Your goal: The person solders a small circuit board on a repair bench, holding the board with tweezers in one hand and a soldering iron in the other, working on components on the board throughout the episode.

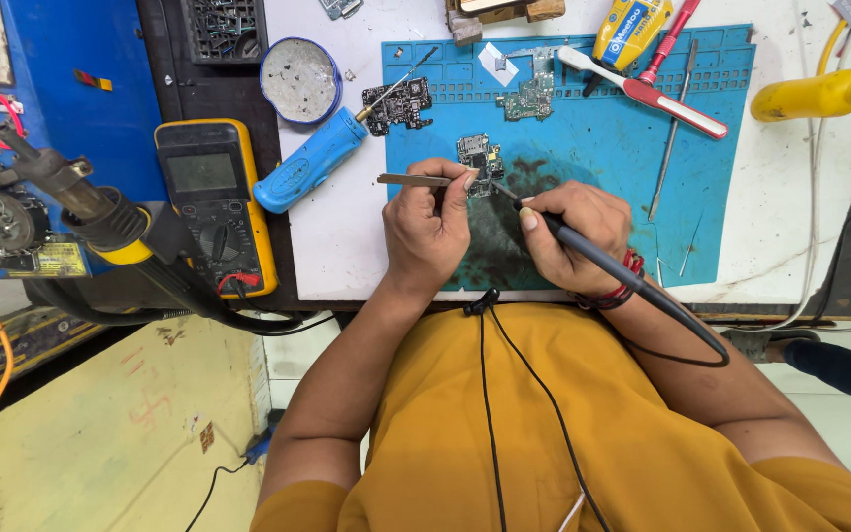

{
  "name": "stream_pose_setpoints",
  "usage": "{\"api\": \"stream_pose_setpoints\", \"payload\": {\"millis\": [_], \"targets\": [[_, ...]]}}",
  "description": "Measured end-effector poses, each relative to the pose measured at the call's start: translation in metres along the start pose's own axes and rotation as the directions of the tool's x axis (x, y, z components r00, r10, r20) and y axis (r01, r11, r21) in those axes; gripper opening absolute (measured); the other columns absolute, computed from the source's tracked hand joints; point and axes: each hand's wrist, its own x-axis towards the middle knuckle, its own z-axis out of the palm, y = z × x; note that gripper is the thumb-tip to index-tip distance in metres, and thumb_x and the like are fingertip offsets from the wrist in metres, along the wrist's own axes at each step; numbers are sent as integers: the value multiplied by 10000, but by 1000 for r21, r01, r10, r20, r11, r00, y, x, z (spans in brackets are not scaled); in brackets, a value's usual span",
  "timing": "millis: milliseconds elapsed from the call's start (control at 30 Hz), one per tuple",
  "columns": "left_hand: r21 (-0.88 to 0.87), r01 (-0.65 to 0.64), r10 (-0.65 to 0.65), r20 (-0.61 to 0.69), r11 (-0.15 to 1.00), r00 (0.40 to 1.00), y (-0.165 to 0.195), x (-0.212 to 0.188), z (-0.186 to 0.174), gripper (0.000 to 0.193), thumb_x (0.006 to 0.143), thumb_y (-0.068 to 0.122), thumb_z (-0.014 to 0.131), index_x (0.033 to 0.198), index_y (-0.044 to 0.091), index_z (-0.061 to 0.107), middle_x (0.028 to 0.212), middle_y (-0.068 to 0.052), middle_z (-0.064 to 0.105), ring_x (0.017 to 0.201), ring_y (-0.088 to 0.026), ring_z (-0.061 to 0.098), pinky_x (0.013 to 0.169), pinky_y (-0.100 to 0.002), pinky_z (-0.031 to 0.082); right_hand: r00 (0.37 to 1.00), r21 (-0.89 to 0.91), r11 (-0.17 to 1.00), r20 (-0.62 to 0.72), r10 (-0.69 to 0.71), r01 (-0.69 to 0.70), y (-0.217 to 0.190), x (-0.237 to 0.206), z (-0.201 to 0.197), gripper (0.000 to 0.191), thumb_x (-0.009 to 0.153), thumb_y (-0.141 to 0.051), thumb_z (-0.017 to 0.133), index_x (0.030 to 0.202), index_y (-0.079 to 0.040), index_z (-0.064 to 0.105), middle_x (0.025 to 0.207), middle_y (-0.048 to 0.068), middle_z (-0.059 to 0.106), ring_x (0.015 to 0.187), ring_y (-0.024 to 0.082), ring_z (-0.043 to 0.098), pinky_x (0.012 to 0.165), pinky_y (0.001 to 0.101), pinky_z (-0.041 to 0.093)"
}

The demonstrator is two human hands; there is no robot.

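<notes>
Small circuit board (479,158) lies flat on the blue work mat (593,148), near the mat's front-left part, just above a dark scorched patch. It sits between my two hands and just beyond them, at the fingertips.

Left hand (427,229): fingers clenched around metal tweezers (416,180), which lie roughly level, the handle end pointing left. I cannot make out the tweezer points; the thumb and the board edge cover them. They seem to touch the board's left side.

Right hand (575,229): closed in a pen grip on a black soldering iron (603,264), cord trailing back over the wrist. The tip runs up and left to the board's lower right edge. Contact looks likely, not certain.

Judgement on doing this well: keep both wrists planted on the mat, hold the board or part steady with the tweezers, bring the tip in at a low angle, touch only the one joint, lift straight off. The board is loose on the mat, so any sideways push would shift it.

Outward: two more boards (398,103) (529,94) farther back on the mat, blue-handled tool (309,163) left of it, round tin (300,79), yellow multimeter (214,202), hot-air handpiece (100,212) at far left.
</notes>
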Motion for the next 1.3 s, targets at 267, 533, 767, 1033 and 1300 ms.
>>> {"api": "stream_pose_setpoints", "payload": {"millis": [267,533,767,1033,1300], "targets": [[-9,1,-1,-4,1000,1000,-1,-1,0,100,1037,87,697,1072,29,623,808,-41,704,692,-82,678,615,-242,533,1000,-18,1000,2,-5,5,-1,0,0,84,932,-31,731,938,-31,647,831,120,705,663,260,667,602,339,491],[-2,-8,8,0,1000,1000,-2,-1,0,101,1037,89,698,1071,29,624,809,-44,704,692,-87,682,616,-244,534,1000,-12,1000,1,-6,6,-1,0,1,90,930,-31,735,937,-28,646,828,118,702,666,264,667,608,341,494],[4,-5,5,0,1000,1000,-1,-1,0,106,1035,95,699,1066,29,622,819,-44,711,703,-90,693,623,-245,543,1000,-14,1000,11,-3,4,0,0,1,94,928,-36,734,921,-36,640,831,116,706,664,262,667,605,341,492],[-5,-10,10,-3,1000,1000,-1,-1,1,114,1033,94,701,1074,29,617,832,-47,714,713,-94,695,630,-247,548,1000,-9,1000,11,-9,10,1,-1,1,91,933,-37,731,930,-32,640,830,115,707,661,258,667,601,338,493],[2,-8,8,-2,1000,1000,0,-1,0,108,1036,90,699,1074,31,617,826,-46,713,710,-91,696,630,-247,545,1000,-5,1000,15,-12,12,0,-1,0,96,929,-32,731,921,-35,635,831,115,710,668,258,673,608,339,499]]}}
